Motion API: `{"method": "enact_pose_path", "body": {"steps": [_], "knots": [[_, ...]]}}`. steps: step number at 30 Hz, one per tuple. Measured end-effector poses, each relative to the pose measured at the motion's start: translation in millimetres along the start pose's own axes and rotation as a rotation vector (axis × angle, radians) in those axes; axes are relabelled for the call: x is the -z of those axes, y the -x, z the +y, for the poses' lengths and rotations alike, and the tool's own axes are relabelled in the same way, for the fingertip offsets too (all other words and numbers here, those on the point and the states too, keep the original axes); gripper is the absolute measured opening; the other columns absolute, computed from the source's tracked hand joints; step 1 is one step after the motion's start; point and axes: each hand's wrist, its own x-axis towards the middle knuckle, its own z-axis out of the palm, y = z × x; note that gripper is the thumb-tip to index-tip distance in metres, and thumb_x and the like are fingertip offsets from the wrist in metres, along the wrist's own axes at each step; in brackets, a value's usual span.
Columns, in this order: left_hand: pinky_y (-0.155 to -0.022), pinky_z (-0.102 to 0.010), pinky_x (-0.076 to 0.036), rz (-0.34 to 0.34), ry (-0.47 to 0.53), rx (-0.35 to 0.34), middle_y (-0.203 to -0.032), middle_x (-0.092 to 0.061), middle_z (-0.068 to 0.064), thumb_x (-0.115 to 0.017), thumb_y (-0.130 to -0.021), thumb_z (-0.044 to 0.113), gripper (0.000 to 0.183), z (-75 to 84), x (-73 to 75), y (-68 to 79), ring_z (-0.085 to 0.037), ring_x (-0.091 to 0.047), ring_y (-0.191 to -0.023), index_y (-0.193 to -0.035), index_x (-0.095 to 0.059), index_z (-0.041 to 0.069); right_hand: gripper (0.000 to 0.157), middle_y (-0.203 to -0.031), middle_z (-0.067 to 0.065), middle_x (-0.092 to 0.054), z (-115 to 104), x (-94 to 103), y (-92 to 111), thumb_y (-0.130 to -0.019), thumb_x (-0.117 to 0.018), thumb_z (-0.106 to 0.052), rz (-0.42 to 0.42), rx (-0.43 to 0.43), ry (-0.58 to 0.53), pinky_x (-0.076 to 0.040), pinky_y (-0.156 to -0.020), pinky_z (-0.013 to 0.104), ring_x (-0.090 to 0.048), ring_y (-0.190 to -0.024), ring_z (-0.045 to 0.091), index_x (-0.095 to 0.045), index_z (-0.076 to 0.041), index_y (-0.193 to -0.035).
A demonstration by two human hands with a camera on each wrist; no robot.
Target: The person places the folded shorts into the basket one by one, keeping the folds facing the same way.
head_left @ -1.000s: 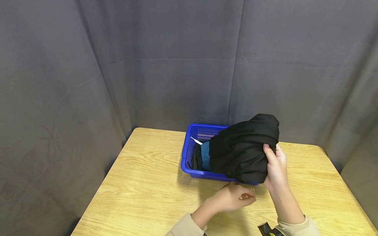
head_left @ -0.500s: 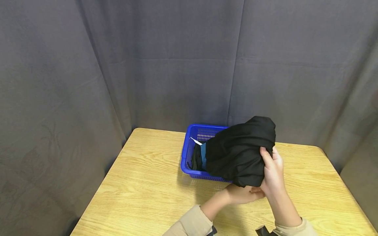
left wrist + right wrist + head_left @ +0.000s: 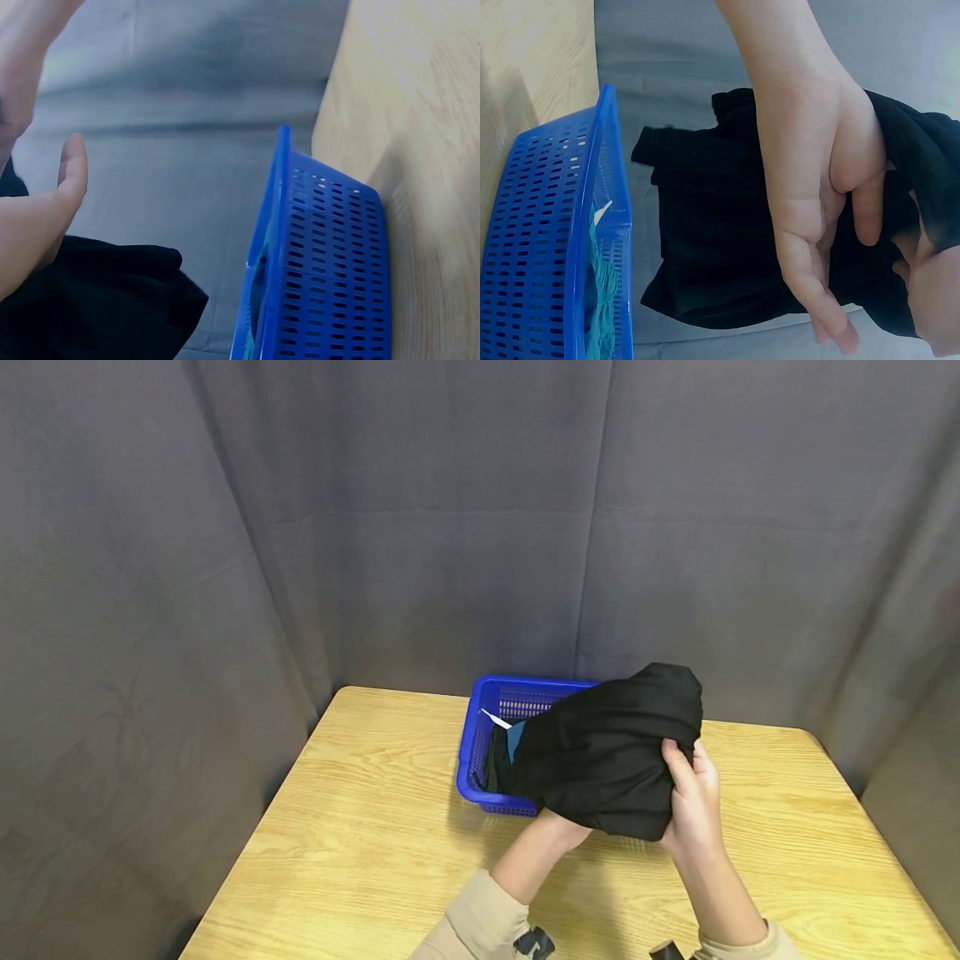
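A loosely folded black garment (image 3: 611, 760) is held up over the right part of the blue basket (image 3: 467, 752). My right hand (image 3: 693, 793) grips its right edge, thumb in front, as the head view shows. Beneath it reaches my left hand (image 3: 566, 829), whose fingers are hidden there by the cloth. In the right wrist view, the left hand (image 3: 802, 187) lies across the dark cloth with fingers extended, and the right hand (image 3: 941, 292) shows at the right edge. The left hand's thumb (image 3: 71, 169) stands out straight in the left wrist view.
Inside the basket are a blue cloth (image 3: 514, 739), a dark folded item (image 3: 497, 764) and a thin white piece (image 3: 495, 719). The basket stands near the back of the wooden table (image 3: 360, 802), before a grey curtain (image 3: 465, 527).
The left hand has gone from below the garment, near the right wrist, leftward and under its lower edge. The garment has spread slightly left and down, covering more of the blue cloth.
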Motion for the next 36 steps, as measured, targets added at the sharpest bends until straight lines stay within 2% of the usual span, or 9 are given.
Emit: {"method": "enact_pose_path", "body": {"steps": [4, 5, 10, 12, 17, 23, 28, 33, 36], "knots": [[-0.099, -0.027, -0.034, -0.044, 0.125, -0.08, -0.123, -0.054, 0.003, -0.03, -0.098, 0.023, 0.035, 93.5, -47.7, 52.6, -0.013, -0.047, -0.114, -0.121, -0.055, 0.016, 0.017, -0.091, 0.002, -0.064, 1, 0.8, 0, -0.096, -0.044, -0.007, -0.007, 0.008, -0.021, -0.052, -0.067, 0.022, -0.063, -0.08, 0.011, -0.059, -0.008, -0.104], [-0.1, -0.029, -0.034, -0.045, 0.153, -0.059, -0.124, -0.054, 0.002, -0.03, -0.098, 0.023, 0.035, 98.9, -48.3, 55.3, -0.014, -0.047, -0.115, -0.121, -0.055, 0.015, 0.017, -0.091, 0.002, -0.065, 1, 1.0, 0, -0.096, -0.043, -0.006, -0.011, 0.01, -0.031, -0.052, -0.067, 0.022, -0.063, -0.08, 0.012, -0.059, -0.008, -0.103], [-0.101, -0.026, -0.03, -0.128, 0.418, -0.035, -0.132, -0.048, 0.006, -0.032, -0.095, 0.043, 0.042, 54.3, -7.0, 20.2, -0.012, -0.042, -0.121, -0.128, -0.049, 0.023, 0.021, -0.093, 0.003, -0.065, 0, 4.0, 1, -0.097, -0.039, -0.004, -0.036, 0.017, -0.093, -0.052, -0.069, 0.023, -0.064, -0.082, 0.013, -0.058, -0.006, -0.106], [-0.102, -0.03, -0.029, -0.109, 0.492, -0.039, -0.135, -0.045, 0.004, -0.027, -0.095, 0.048, 0.048, 52.1, -3.6, 15.2, -0.015, -0.04, -0.124, -0.132, -0.045, 0.022, 0.021, -0.094, 0.004, -0.065, 0, 5.5, 1, -0.097, -0.039, -0.004, -0.042, 0.017, -0.106, -0.052, -0.07, 0.023, -0.064, -0.083, 0.013, -0.057, -0.006, -0.107], [-0.106, -0.037, -0.025, -0.021, 0.616, -0.025, -0.137, -0.038, -0.001, -0.019, -0.097, 0.05, 0.054, 118.6, -37.1, 53.6, -0.019, -0.034, -0.127, -0.139, -0.033, 0.018, 0.022, -0.097, 0.005, -0.064, 1, 9.8, 1, -0.097, -0.038, -0.004, -0.063, 0.014, -0.116, -0.052, -0.071, 0.023, -0.063, -0.085, 0.014, -0.056, -0.005, -0.108], [-0.107, -0.029, -0.023, 0.118, 0.663, -0.028, -0.133, -0.039, 0.001, -0.013, -0.1, 0.04, 0.049, 200.6, -75.1, 95.4, -0.013, -0.033, -0.124, -0.143, -0.024, 0.017, 0.024, -0.1, 0.006, -0.062, 4, 17.3, 0, -0.098, -0.034, -0.003, -0.093, 0.008, -0.155, -0.051, -0.074, 0.025, -0.062, -0.089, 0.015, -0.055, -0.003, -0.111], [-0.108, -0.031, -0.022, 0.123, 0.769, -0.1, -0.14, -0.033, -0.002, -0.01, -0.101, 0.037, 0.05, 220.6, -70.9, 99.0, -0.017, -0.029, -0.13, -0.145, -0.019, 0.016, 0.022, -0.098, 0.006, -0.063, 2, 25.2, -1, -0.098, -0.036, -0.005, -0.078, -0.034, -0.168, -0.051, -0.072, 0.024, -0.062, -0.087, 0.014, -0.055, -0.003, -0.108], [-0.11, -0.028, -0.016, 0.085, 0.758, -0.188, -0.154, -0.008, -0.001, -0.001, -0.099, 0.039, 0.055, 226.9, -57.9, 98.2, -0.016, -0.011, -0.138, -0.148, -0.005, 0.016, 0.023, -0.096, 0.004, -0.063, -1, 33.0, -3, -0.098, -0.036, -0.005, -0.087, -0.048, -0.173, -0.051, -0.073, 0.023, -0.062, -0.087, 0.013, -0.058, -0.003, -0.103], [-0.108, -0.026, -0.019, 0.131, 0.767, -0.163, -0.151, -0.02, -0.002, -0.004, -0.099, 0.035, 0.055, 227.7, -51.1, 98.4, -0.016, -0.016, -0.137, -0.148, -0.01, 0.01, 0.024, -0.097, 0.004, -0.063, -2, 36.9, -5, -0.098, -0.035, -0.005, -0.09, -0.049, -0.176, -0.051, -0.074, 0.023, -0.062, -0.088, 0.013, -0.058, -0.004, -0.102]]}}
